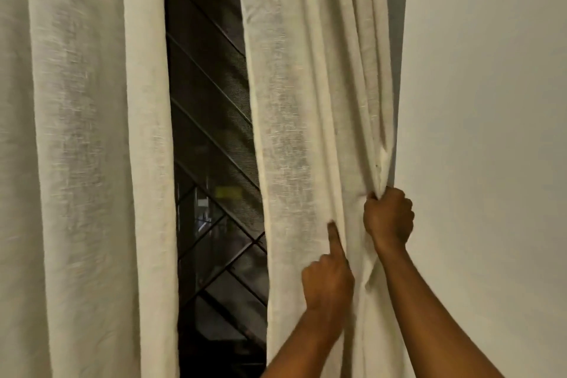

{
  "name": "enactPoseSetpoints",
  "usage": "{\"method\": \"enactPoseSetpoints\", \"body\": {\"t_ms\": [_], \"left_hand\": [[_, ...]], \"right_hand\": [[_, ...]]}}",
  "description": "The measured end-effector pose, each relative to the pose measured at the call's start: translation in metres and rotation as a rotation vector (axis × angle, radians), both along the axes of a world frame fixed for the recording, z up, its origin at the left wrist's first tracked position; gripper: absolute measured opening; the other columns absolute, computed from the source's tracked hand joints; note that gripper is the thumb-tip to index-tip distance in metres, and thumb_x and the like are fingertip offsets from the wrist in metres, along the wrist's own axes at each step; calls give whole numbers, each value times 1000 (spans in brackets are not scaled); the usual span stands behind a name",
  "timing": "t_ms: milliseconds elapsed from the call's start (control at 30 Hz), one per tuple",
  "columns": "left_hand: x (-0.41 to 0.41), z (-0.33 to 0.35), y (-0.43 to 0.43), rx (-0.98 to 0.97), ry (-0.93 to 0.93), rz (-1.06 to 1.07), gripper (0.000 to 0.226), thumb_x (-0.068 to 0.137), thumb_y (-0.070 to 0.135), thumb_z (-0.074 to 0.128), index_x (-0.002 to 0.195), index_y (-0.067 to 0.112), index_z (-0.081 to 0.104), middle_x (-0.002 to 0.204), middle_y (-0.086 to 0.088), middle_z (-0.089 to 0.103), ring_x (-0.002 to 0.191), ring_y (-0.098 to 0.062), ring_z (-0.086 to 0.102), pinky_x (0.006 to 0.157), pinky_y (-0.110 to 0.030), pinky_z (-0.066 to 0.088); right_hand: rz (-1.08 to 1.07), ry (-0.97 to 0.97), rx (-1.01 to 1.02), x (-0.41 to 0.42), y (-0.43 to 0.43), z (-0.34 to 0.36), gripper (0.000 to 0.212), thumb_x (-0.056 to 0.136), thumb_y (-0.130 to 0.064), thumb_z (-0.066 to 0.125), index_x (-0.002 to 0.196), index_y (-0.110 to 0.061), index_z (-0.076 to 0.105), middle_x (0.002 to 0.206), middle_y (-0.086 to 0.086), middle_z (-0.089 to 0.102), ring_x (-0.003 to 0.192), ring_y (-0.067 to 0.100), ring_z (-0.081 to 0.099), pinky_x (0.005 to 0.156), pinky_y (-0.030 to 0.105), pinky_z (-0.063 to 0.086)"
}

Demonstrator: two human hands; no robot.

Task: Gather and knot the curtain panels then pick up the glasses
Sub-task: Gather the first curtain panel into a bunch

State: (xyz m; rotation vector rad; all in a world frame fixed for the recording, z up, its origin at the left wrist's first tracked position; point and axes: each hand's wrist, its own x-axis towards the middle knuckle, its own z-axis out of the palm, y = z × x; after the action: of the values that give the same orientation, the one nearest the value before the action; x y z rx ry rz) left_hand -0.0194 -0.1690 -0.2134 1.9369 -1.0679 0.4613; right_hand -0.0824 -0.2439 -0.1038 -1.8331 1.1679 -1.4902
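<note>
Two cream linen curtain panels hang before a dark window. The right panel (306, 101) is bunched into folds toward its right edge. My right hand (388, 215) grips those gathered folds in a fist by the wall. My left hand (329, 273) is lower and to the left, its fingers curled into the fabric and its index finger lying straight up along the cloth. The left panel (86, 147) hangs loose and untouched. No glasses are in view.
Between the panels shows a dark window (211, 132) with a metal grille of diagonal bars. A plain pale wall (491, 101) fills the right side, directly beside my right hand.
</note>
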Motion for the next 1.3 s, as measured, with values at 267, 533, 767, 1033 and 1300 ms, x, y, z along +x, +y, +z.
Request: {"method": "enactPoseSetpoints", "body": {"t_ms": [267,533,767,1033,1300], "left_hand": [[25,-9,24,165,35,63,78,99,28,33,143,28,-31,112,-7,61,92,-22,62,81,-34,50],[83,-20,95,5,72,200,33,98,17,35,130,22,44,115,2,58,98,-17,59,86,-37,50],[96,-29,117,53,55,121,43,99,19,36,142,18,32,117,1,56,98,-13,58,86,-33,52],[93,-29,127,103,16,-41,51,98,24,39,147,24,24,123,-2,58,106,-17,59,90,-28,49],[80,10,130,-195,246,-473,88,87,23,63,140,53,0,140,37,22,130,18,27,105,-9,28]], "right_hand": [[283,27,-97,19,33,-14,23,92,-22,60,103,-2,63,98,12,66,89,33,64,71,33,50],[401,58,-83,54,71,-19,25,93,-26,60,99,-2,63,98,12,66,90,32,64,75,37,54],[449,123,-139,90,123,-21,24,96,-27,54,104,-6,64,102,13,65,95,36,61,76,35,48],[463,130,-117,107,142,-36,24,93,-24,44,96,-12,65,91,8,66,85,32,63,74,40,53],[496,60,-109,91,145,-29,41,93,-52,45,108,-20,65,98,2,68,93,28,64,80,38,52]]}}
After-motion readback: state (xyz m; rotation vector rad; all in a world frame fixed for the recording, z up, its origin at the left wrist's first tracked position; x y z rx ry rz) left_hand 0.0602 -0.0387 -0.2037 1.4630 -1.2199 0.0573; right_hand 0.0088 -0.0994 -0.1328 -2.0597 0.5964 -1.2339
